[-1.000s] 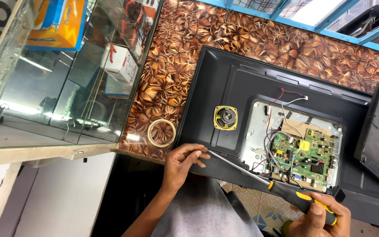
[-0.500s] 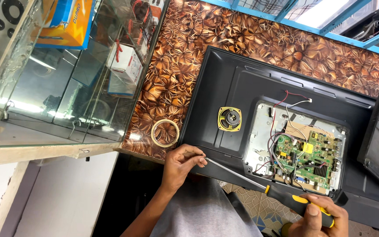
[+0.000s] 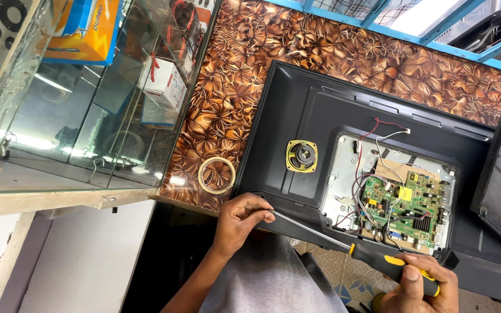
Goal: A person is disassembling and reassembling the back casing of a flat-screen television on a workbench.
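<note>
Here the right hand (image 3: 418,284) is clamped on the yellow-and-black handle of a screwdriver (image 3: 343,246), whose shaft runs up-left across the near edge of the television back (image 3: 297,116) lying on the patterned bench (image 3: 250,64). The left hand (image 3: 243,215) pinches the shaft near its tip at the set's near-left corner. A tape ring (image 3: 216,174) lies just beside that corner, and a round speaker (image 3: 301,156) sits left of the exposed green circuit board (image 3: 404,206).

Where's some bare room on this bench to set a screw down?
Free: patterned counter between glass case and television back, above the tape ring; also beyond the set's far edge. Crowded: circuit board bay, and the near edge by left hand and screwdriver.
</note>
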